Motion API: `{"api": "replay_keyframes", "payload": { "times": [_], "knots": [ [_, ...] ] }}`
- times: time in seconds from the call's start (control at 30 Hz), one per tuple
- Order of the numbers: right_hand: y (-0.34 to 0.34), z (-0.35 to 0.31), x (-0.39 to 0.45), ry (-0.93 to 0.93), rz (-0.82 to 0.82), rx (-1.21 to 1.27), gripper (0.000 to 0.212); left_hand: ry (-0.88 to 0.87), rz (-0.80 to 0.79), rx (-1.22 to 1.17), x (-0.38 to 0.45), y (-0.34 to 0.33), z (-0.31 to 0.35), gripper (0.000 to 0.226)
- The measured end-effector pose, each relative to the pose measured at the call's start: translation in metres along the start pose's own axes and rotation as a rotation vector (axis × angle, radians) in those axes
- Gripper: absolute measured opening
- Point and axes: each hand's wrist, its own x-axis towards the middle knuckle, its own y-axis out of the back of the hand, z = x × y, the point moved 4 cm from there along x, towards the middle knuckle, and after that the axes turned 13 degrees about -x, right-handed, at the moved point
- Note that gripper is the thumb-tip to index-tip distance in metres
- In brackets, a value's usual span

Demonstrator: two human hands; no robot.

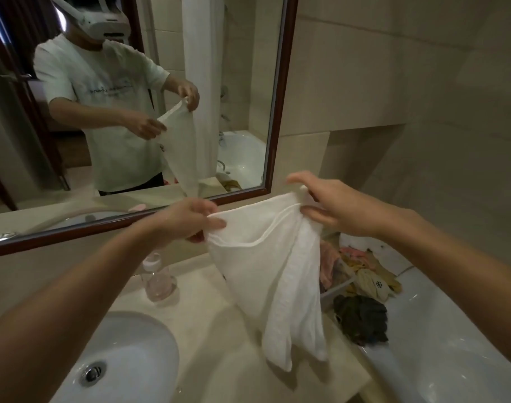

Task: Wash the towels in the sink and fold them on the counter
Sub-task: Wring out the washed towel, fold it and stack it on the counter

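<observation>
A white towel [266, 274] hangs in the air above the beige counter [219, 330], held up by both hands. My left hand [190, 221] pinches its top left edge. At the top right corner, my right hand [335, 207] holds the hem between thumb and fingers, with the index finger stretched out. The towel droops in loose folds, its lower end just above the counter. The white sink [117, 359] lies at the lower left with its drain showing.
A clear plastic bottle [158, 279] stands on the counter behind the sink. A heap of coloured cloths in a tray [362, 274] and a dark cloth [362, 318] lie to the right. A white bathtub [452, 344] borders the counter. A framed mirror [280, 112] covers the wall.
</observation>
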Motion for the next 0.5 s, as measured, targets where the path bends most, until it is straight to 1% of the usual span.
{"api": "replay_keyframes", "payload": {
  "times": [0.03, 0.07, 0.1, 0.17, 0.23, 0.27, 0.33, 0.4, 0.43, 0.5],
  "knots": [
    [-0.004, 0.004, -0.003, -0.010, -0.024, -0.015, 0.066, -0.023, 0.044, -0.027, 0.002, 0.001, 0.008, 0.007],
    [-0.007, 0.008, -0.004, -0.026, -0.045, -0.064, 0.070, -0.041, 0.069, -0.047, 0.004, 0.002, 0.015, 0.007],
    [-0.010, 0.011, -0.005, -0.050, -0.072, -0.124, 0.064, -0.039, 0.064, -0.063, 0.005, 0.002, 0.021, 0.010],
    [-0.021, 0.012, -0.003, -0.067, -0.114, -0.221, 0.038, -0.010, 0.011, -0.056, 0.003, 0.004, 0.029, 0.012],
    [-0.030, 0.009, 0.003, -0.066, -0.064, -0.242, 0.015, 0.014, 0.029, -0.085, 0.001, 0.008, 0.036, 0.016],
    [-0.032, 0.008, 0.008, -0.070, -0.005, -0.242, 0.008, 0.025, 0.045, -0.147, 0.002, 0.010, 0.036, 0.018],
    [-0.033, 0.008, 0.020, -0.106, 0.086, -0.214, 0.009, 0.037, 0.083, -0.257, 0.005, 0.013, 0.033, 0.021],
    [-0.037, 0.011, 0.032, -0.136, 0.106, -0.129, 0.005, 0.059, 0.186, -0.206, 0.008, 0.020, 0.024, 0.022],
    [-0.041, 0.011, 0.036, -0.136, 0.088, -0.100, 0.013, 0.068, 0.243, -0.157, 0.008, 0.023, 0.017, 0.022],
    [-0.051, 0.007, 0.039, -0.100, 0.013, -0.111, 0.028, 0.049, 0.307, -0.126, 0.006, 0.024, 0.003, 0.017]
  ]
}}
